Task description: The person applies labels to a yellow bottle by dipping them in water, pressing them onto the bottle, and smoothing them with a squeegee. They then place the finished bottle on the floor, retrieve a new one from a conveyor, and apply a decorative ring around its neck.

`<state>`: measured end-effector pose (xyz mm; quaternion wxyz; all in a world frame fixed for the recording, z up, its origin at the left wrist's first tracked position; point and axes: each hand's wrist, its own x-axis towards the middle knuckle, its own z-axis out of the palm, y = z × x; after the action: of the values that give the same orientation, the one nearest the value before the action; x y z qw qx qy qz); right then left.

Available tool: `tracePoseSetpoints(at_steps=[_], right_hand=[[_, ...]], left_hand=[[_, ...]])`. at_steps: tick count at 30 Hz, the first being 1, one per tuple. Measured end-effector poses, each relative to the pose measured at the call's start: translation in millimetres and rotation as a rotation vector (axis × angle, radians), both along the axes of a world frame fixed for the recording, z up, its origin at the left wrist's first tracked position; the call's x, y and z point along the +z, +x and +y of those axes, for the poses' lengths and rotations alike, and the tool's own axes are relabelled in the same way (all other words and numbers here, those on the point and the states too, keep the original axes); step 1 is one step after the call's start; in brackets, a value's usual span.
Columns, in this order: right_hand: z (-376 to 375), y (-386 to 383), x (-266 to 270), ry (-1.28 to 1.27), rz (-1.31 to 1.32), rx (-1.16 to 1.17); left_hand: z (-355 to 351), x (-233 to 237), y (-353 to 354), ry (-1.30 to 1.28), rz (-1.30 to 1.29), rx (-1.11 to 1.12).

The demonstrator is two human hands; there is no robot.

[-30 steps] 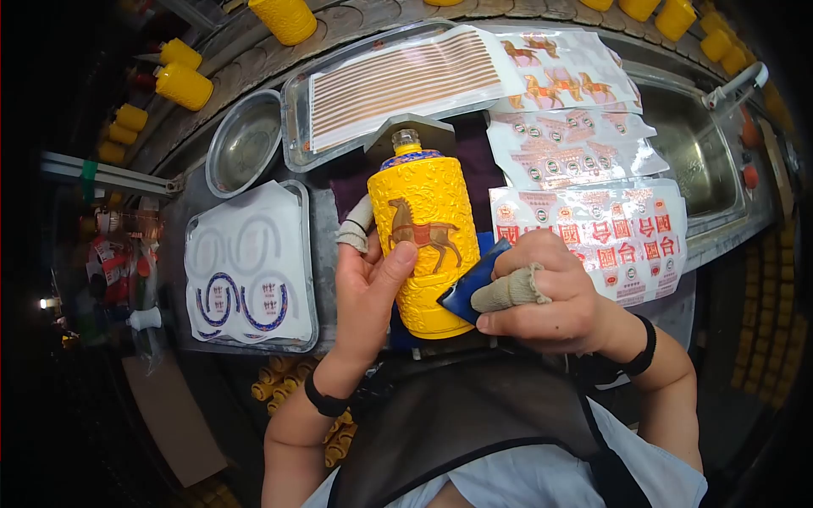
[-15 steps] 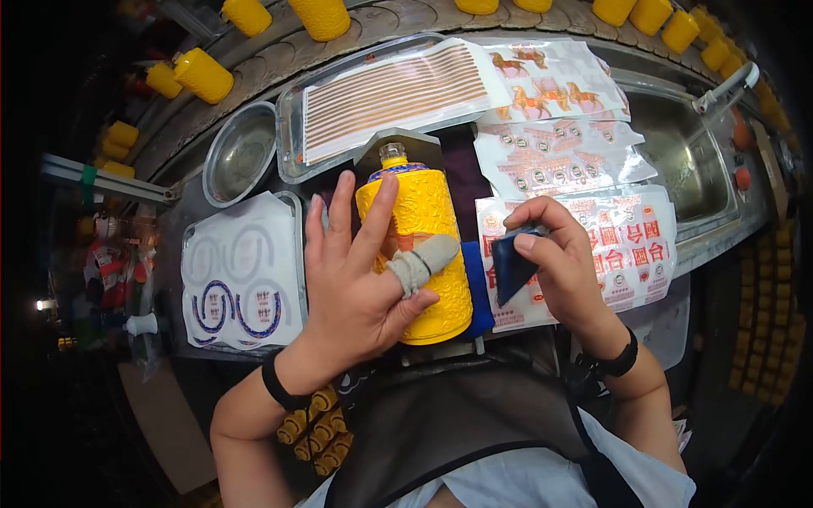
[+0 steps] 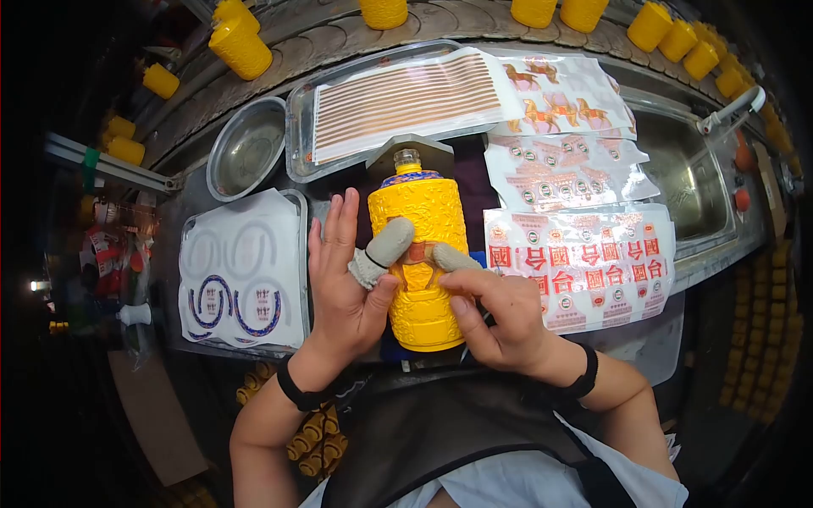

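Note:
A yellow embossed bottle (image 3: pixel 428 313) with a clear glass neck and a blue patterned shoulder lies before me, neck away. On its middle is a small brown-orange decal (image 3: pixel 417 253), partly covered by fingers. My left hand (image 3: pixel 343 279) is open along the bottle's left side, its grey-covered index finger at the decal's upper left edge. From the right, my right hand (image 3: pixel 504 313) reaches over the bottle; its grey-covered index finger touches the decal's right edge. Thumb and middle finger of that hand are apart with nothing seen between them.
Decal sheets with red characters (image 3: pixel 584 262) and horses (image 3: pixel 550 93) lie to the right, beside a metal sink (image 3: pixel 690 173). Striped strips (image 3: pixel 406 102) fill a back tray. A metal bowl (image 3: pixel 246 148) and blue-arc decals (image 3: pixel 241 267) are at left. Yellow bottles (image 3: pixel 240 49) line a conveyor.
My right hand has moved left onto the bottle; the dark blue flat scraper it held no longer shows. My left index finger has shifted off the decal's middle. Bottles on the conveyor have shifted.

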<state>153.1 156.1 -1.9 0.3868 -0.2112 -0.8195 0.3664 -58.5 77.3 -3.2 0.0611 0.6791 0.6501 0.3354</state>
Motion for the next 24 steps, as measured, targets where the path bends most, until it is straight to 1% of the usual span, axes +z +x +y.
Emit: tracePoseSetpoints(at_steps=[2, 5, 6, 7, 9, 11, 12, 14, 17, 18, 21, 22, 24], right_hand=[[1, -1, 0, -0.024, 0.018, -0.031], [5, 3, -3, -0.072, 0.012, -0.105], [8, 7, -1, -0.114, -0.042, -0.132], [13, 9, 3, -0.269, -0.078, -0.162], [15, 10, 5, -0.247, 0.007, -0.205], [10, 3, 17, -0.084, 0.026, -0.142], [7, -2, 22, -0.002, 0.039, -0.105], [8, -11, 23, 0.079, -0.059, -0.012], [10, -17, 29, 0.202, -0.193, 0.083], [11, -15, 32, 0.241, -0.235, 0.095], [11, 0, 39, 0.242, -0.213, 0.247], [12, 5, 43, 0.162, -0.183, 0.276], [18, 12, 41, 0.089, -0.047, 0.108]], left_hand=[[1, -2, -1, 0.020, -0.002, 0.005], [-3, -6, 1, 0.014, -0.134, 0.036], [-5, -6, 3, 0.018, -0.166, 0.044], [-6, -7, 4, 0.022, -0.198, 0.052], [-5, -7, 7, 0.039, -0.258, 0.061], [-4, -8, 10, 0.068, -0.316, 0.077], [-3, -6, 11, 0.061, -0.267, 0.071], [1, -1, 9, 0.050, -0.167, 0.069], [-1, -3, 8, 0.081, -0.175, 0.059], [-7, 0, 9, 0.049, -0.149, 0.051], [-28, -7, 9, -0.016, -0.240, 0.051], [-33, -11, 8, -0.023, -0.265, -0.002], [-42, -13, 6, -0.043, -0.299, -0.059]])
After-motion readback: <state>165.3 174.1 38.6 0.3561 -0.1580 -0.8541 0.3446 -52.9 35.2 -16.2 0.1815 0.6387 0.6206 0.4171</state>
